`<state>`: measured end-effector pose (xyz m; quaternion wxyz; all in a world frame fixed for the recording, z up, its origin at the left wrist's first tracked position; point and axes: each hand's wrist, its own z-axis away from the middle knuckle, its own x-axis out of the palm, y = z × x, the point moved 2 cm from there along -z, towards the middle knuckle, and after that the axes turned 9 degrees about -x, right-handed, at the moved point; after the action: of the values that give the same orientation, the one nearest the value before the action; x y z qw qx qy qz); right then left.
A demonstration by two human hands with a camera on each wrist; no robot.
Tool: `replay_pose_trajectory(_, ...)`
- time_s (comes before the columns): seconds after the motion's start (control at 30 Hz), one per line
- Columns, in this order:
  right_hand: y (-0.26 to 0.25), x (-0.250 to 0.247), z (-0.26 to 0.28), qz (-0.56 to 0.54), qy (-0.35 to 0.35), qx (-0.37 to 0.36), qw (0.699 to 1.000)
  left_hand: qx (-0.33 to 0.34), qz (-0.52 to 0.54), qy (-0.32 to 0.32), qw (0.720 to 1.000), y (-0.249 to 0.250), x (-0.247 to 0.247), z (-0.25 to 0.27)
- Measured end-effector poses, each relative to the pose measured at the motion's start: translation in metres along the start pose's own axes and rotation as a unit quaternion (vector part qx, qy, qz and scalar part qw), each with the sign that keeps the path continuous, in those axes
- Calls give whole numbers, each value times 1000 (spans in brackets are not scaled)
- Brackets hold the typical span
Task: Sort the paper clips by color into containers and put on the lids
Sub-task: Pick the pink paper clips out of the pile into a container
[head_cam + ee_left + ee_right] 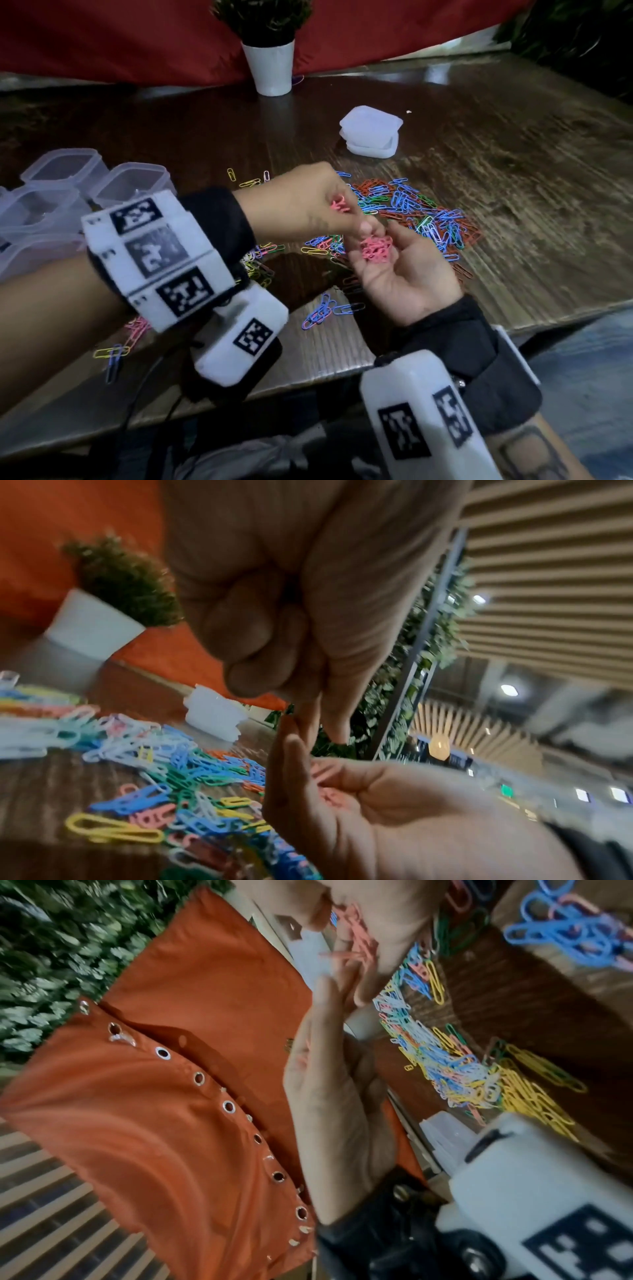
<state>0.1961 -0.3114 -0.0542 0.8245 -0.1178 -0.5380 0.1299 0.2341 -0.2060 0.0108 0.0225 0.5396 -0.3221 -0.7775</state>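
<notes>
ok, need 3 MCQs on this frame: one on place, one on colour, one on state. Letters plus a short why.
1. Where is the stack of lids?
A. on the table beyond the mixed clip pile
B. in the right hand
C. on the containers

2. What colour are the paper clips in the right hand?
A. green
B. pink
C. yellow

3. What state are the containers at the left in?
A. lidded
B. tipped over
C. open, without lids

Answers:
1 A, the lids sit on the table past the mixed clip pile.
2 B, a pink bunch lies in the upturned palm, while the left hand pinches more pink ones.
3 C, their rims are bare.
</notes>
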Motion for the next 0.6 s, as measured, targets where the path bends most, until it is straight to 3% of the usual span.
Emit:
replay_pose_trajectory(0.1,-11,-1,4,20,-15,-8,1000,16,125,-15,992,1,-5,-7)
replay_pose_trajectory(0.2,-16,-6,1,40,8,-32,999,-67,188,29,979,-15,-13,-22)
replay_pose_trajectory(0.23,-18,-9,0,43,17,-39,998,-89,167,39,981,-23,-14,-27)
replay_pose_trajectory(0.3,-21,-11,-1,40,23,-46,998,-95,3,42,995,-33,-12,-34)
replay_pose_trajectory(0.4,-22,-9,1,35,9,-48,998,-92,-210,32,973,-38,-2,-40)
replay_pose_trajectory(0.6,-20,-8,1,38,-3,-54,998,-53,-174,-6,983,-44,6,-47)
